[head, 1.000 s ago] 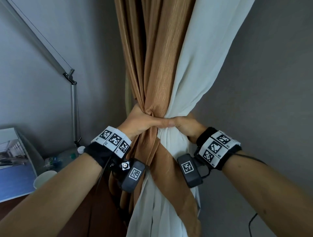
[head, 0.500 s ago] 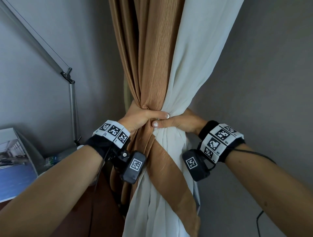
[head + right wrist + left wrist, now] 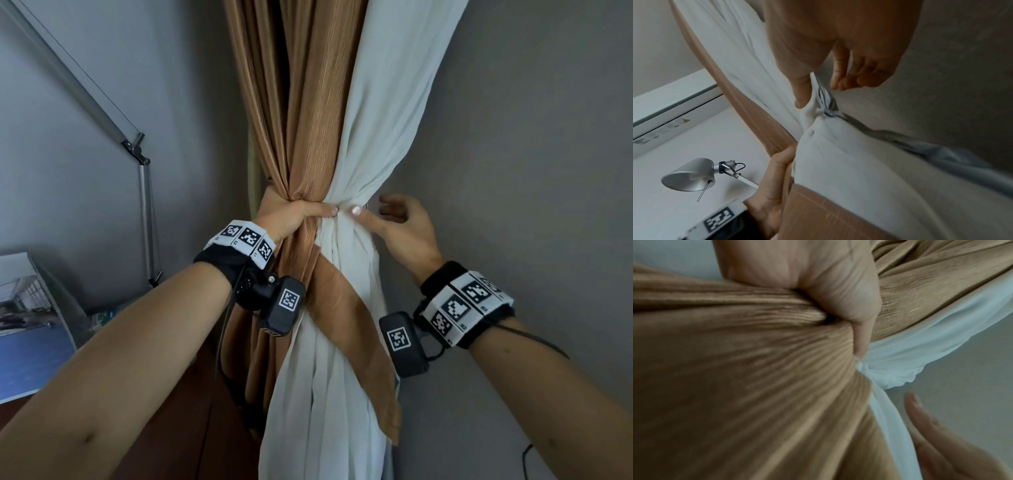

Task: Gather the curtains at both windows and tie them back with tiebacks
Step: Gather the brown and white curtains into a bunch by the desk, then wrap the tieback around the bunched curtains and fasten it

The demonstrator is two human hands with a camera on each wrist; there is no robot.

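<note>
The left hand (image 3: 291, 219) clamps the gathered tan and white curtains (image 3: 318, 164), while the right hand (image 3: 404, 233), fingers loosely apart, touches the white folds just right of it.

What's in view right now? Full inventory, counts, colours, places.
brown curtain: 1, tan-brown ribbed, gathered at centre
white curtain: 1, white sheer, bunched right of the brown
tieback: 1, brown strip, hangs diagonally across the white folds
desk lamp: 1, silver, left of curtains
booklet: 1, blue-and-photo cover, far left
wall: grey, behind
left hand: grips the gathered bundle
right hand: fingers loose, thumb touches the white curtain
</note>
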